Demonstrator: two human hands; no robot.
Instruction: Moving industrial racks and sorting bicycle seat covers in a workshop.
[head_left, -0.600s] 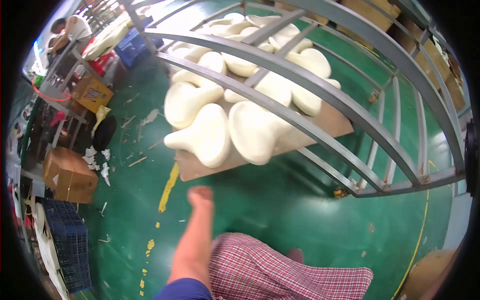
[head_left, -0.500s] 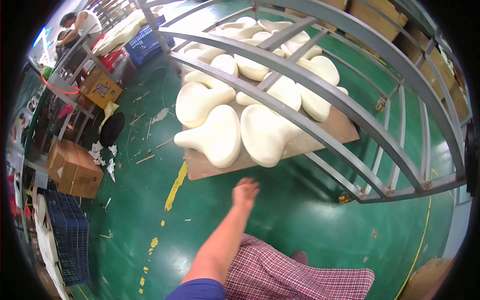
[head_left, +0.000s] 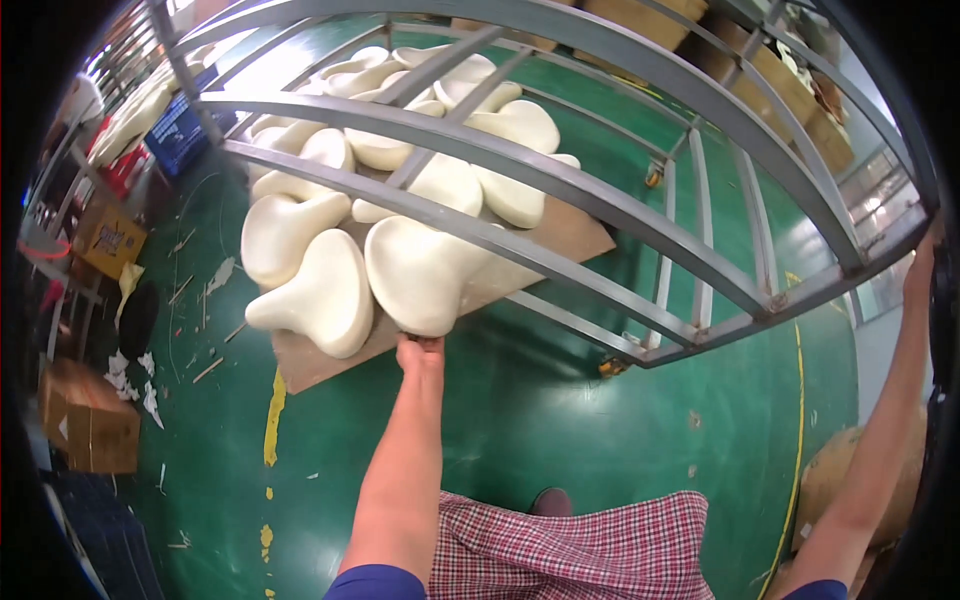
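Observation:
My left hand (head_left: 420,350) is closed on the front edge of a brown board (head_left: 575,240), just below a cream saddle-shaped foam pad (head_left: 410,275). Beside it lies another such pad (head_left: 325,295), with several more spread over the board behind. The board rests on a grey metal rack cart (head_left: 600,205), whose bars cross in front of some pads. At the far right my right hand (head_left: 928,245) is raised to the rack's end, its fingers lost in the dark rim of the picture.
A caster (head_left: 612,368) sits under the rack's near corner. Cardboard boxes (head_left: 90,418) and a blue crate (head_left: 185,130) stand along the left, with paper scraps (head_left: 150,400) on the green floor. Another carton (head_left: 840,470) is at the lower right.
My left hand has reached forward from the floor in front and taken hold of the board's edge. My right arm has come into view. The rack and pads now appear further left.

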